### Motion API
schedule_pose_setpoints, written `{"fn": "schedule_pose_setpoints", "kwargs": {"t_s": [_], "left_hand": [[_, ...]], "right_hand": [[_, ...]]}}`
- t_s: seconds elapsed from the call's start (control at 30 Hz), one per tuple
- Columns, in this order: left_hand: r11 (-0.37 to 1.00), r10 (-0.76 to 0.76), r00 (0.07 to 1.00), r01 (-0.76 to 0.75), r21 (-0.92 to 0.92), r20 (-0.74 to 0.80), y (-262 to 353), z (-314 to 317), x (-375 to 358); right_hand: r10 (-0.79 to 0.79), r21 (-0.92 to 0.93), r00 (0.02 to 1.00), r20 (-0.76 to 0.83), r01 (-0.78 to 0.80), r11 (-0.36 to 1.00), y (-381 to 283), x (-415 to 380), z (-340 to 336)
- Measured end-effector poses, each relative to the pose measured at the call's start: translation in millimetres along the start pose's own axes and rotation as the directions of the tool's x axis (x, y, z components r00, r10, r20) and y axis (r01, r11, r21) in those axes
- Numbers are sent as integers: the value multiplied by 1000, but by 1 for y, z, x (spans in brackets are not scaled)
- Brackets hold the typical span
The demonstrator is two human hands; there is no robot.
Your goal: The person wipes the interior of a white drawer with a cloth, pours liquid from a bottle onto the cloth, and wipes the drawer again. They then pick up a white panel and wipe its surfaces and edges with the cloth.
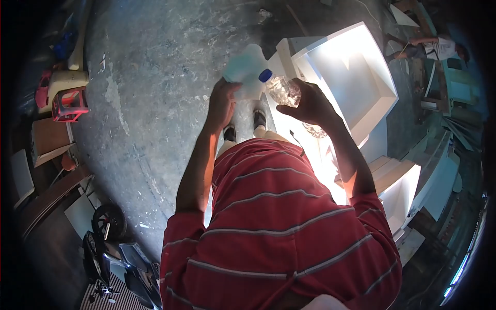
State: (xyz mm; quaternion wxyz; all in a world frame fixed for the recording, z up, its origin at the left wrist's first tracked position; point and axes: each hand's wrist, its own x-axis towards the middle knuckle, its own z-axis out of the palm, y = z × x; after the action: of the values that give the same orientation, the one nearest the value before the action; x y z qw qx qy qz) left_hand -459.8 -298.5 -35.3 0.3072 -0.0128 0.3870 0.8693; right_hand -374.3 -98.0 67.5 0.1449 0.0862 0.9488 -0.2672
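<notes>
My left hand (223, 101) has its fingers closed on the lower edge of a pale blue, thin cloth-like piece (247, 67), which spreads out beyond the fingertips. In my right hand (313, 106) is a clear plastic bottle (284, 91), gripped around its body from the right side. The bottle lies tilted, its blue cap (265, 75) pointing toward the pale blue piece. Part of the bottle's lower end is hidden by the palm. Both hands are held out in front of my body, above my shoes (259, 119).
A large white box-shaped cabinet frame (380, 98) stands right of my hands, brightly lit. A smaller white compartment (400, 191) is nearer me. At left are a red plastic stool (71, 105) and a motorcycle (121, 268). Another person (439, 49) is at far right.
</notes>
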Motion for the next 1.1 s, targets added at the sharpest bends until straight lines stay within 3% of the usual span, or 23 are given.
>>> {"fn": "schedule_pose_setpoints", "kwargs": {"t_s": [0.17,0.4,0.8,0.9,0.97,1.1], "left_hand": [[994,-102,994,100,39,49,-18,20,7],[980,-76,994,60,189,76,-46,27,17],[896,15,993,-66,440,119,-50,36,38],[955,-26,997,4,296,71,-41,45,43],[994,-31,998,26,107,48,-33,53,47],[998,-56,995,59,-36,77,-14,58,61]], "right_hand": [[37,-158,998,56,-28,987,8,9,-10],[-12,-308,1000,26,20,951,18,15,-17],[43,-257,999,-13,-45,965,30,27,-11],[1,-215,995,-101,-23,976,40,29,-5],[5,-106,991,-137,-20,994,43,30,-5],[-5,-4,973,-229,4,1000,44,32,-11]]}}
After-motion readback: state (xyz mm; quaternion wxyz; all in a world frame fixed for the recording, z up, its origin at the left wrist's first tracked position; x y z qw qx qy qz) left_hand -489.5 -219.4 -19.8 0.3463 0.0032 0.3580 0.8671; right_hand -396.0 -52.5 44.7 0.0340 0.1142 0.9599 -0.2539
